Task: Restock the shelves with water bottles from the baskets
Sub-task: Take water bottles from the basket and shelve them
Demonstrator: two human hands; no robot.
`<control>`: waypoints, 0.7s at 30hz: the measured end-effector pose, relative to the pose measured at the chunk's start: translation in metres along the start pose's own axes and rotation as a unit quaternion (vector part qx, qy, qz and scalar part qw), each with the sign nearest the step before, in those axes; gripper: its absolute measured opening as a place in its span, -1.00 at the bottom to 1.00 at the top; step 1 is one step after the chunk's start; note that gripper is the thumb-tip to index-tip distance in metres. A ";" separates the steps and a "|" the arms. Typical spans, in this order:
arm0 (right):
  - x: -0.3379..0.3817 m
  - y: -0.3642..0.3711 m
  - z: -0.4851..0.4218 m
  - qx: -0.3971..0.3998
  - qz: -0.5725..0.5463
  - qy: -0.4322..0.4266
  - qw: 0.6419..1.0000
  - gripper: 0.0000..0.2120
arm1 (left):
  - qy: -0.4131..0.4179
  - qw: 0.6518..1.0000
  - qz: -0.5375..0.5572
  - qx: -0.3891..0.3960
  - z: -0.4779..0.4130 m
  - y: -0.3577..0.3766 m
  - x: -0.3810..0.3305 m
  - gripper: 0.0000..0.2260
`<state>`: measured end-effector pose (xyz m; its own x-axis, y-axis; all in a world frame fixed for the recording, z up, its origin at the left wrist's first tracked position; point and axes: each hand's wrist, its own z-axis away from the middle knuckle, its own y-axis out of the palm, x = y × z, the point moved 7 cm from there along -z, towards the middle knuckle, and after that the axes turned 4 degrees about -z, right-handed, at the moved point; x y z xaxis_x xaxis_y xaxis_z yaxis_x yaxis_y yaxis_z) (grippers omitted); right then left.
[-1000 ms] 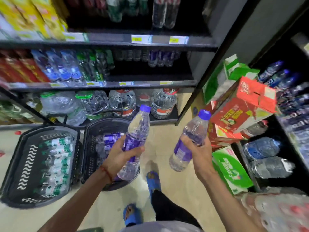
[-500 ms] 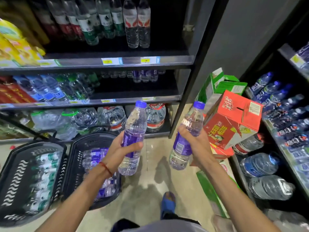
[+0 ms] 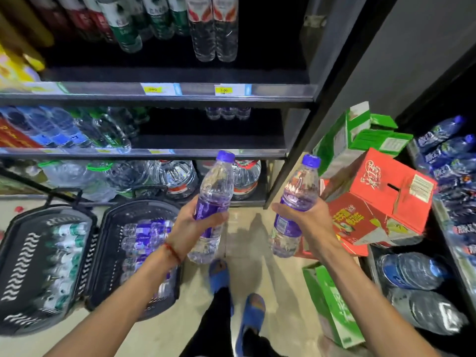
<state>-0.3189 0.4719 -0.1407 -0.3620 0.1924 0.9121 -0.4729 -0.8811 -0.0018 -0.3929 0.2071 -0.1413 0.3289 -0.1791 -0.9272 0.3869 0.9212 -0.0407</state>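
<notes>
Left hand (image 3: 192,225) wraps 1 clear ribbed plastic bottle (image 3: 213,202), purple cap up, leaning right | right hand (image 3: 304,222) wraps another (image 3: 293,207), likewise upright | both below the middle shelf (image 3: 206,152).

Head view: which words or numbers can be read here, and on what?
"1.00", as far as it shows: right price tag on the shelf edge.
Too blurred to read: left price tag, red carton (Chinese print), green carton, left bottle label, right bottle label.
</notes>
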 end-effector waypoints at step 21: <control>-0.159 0.090 -0.240 0.084 0.020 -0.108 0.990 -0.54 | 0.124 0.988 -0.087 -0.039 -0.243 -0.029 0.180 -0.54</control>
<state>-0.4971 0.4656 -0.3846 -0.1886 0.0748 0.9792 -0.3145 -0.9492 0.0120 -0.5543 0.2318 -0.3976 0.0391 -0.2564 -0.9658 0.3474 0.9097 -0.2275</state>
